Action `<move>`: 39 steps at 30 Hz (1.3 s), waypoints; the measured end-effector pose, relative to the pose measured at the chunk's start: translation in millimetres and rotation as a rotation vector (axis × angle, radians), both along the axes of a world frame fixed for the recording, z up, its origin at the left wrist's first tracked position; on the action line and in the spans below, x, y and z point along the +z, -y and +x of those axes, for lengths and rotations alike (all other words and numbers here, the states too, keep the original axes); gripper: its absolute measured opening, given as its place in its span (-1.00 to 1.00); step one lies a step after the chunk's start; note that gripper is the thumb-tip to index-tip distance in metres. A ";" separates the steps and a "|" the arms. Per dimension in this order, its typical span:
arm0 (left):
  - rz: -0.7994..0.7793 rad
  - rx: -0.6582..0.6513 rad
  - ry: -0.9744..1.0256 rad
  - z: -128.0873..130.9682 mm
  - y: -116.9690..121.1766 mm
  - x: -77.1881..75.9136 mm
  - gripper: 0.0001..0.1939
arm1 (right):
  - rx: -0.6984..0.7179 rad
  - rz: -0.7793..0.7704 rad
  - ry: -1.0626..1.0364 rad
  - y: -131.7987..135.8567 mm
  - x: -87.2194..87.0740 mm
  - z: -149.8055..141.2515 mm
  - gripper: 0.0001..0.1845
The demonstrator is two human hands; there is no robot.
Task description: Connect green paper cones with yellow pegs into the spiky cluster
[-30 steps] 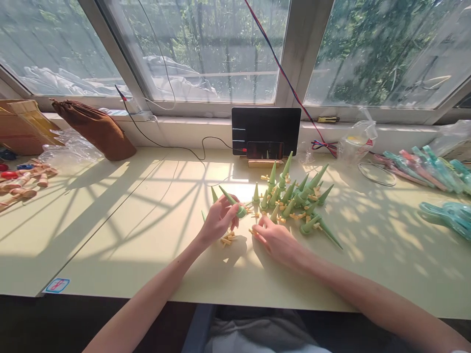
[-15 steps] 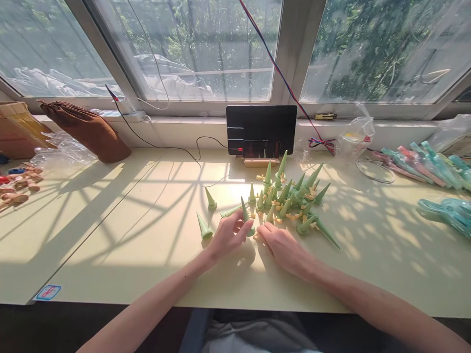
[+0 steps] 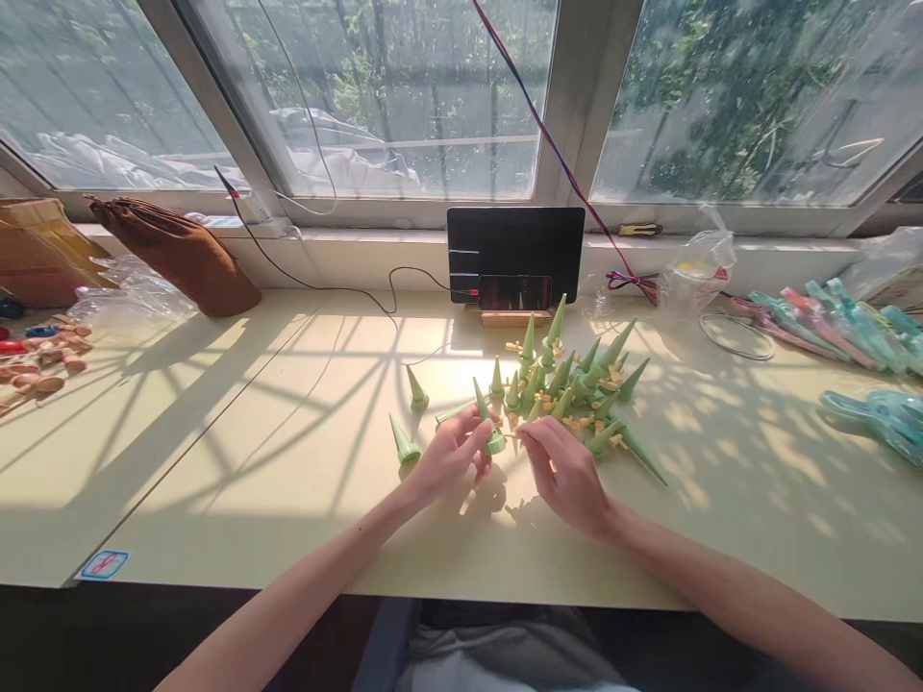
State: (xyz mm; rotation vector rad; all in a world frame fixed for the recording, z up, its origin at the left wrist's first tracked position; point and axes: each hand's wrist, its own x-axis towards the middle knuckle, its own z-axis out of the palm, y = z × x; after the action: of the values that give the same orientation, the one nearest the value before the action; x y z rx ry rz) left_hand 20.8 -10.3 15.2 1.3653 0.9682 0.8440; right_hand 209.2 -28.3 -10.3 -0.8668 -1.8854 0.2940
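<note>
My left hand (image 3: 451, 456) is closed around a green cone (image 3: 494, 442), holding it tilted with its wider base turned toward my right hand. Between the fingertips of my right hand (image 3: 566, 466) is a small pale-yellow piece (image 3: 511, 435), its tip close to the cone's base; whether they touch I cannot tell. Just beyond both hands stands a cluster of green cones (image 3: 554, 338) with small yellow pieces sticking out of their lower parts. Left of my left hand are two loose cones, a nearer one (image 3: 402, 442) and a farther one (image 3: 416, 388). Another cone lies partly hidden behind that hand.
A tablet (image 3: 515, 245) and a phone (image 3: 515, 291) lean on a wooden stand (image 3: 514, 318) at the back. Teal and pink plastic pieces (image 3: 876, 423) lie at right. A brown pouch (image 3: 180, 259) and wooden pieces (image 3: 43, 370) are at left.
The cone in my left hand has been lifted and tipped, so its base faces right. My right hand has risen from the table with the small yellow piece and shifted slightly right.
</note>
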 end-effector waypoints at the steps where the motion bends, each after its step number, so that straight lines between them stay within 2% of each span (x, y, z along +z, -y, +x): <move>1: 0.001 -0.015 0.008 0.0 0.1 0.2 -0.61 | 0.007 -0.005 0.001 -0.4 0.1 -0.1 -0.81; 6: 0.023 -0.065 -0.011 -1.9 -0.9 -3.2 -0.65 | 0.030 -0.035 0.024 -1.3 -0.5 -0.3 -0.81; 19: -0.029 -0.017 -0.039 -1.7 -0.5 -2.6 -0.63 | 0.074 -0.070 0.056 -0.9 -3.9 1.2 -0.81; 39: 0.040 -0.046 -0.142 -6.6 -1.6 -6.7 -0.63 | 0.139 -0.077 0.035 -1.5 -4.3 2.5 -0.73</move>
State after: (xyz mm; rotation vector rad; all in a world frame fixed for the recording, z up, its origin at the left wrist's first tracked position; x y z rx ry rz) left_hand 14.2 -8.7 8.6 1.4920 1.0295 0.7437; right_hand 211.7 -26.8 -14.6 -0.7976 -1.9819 0.4417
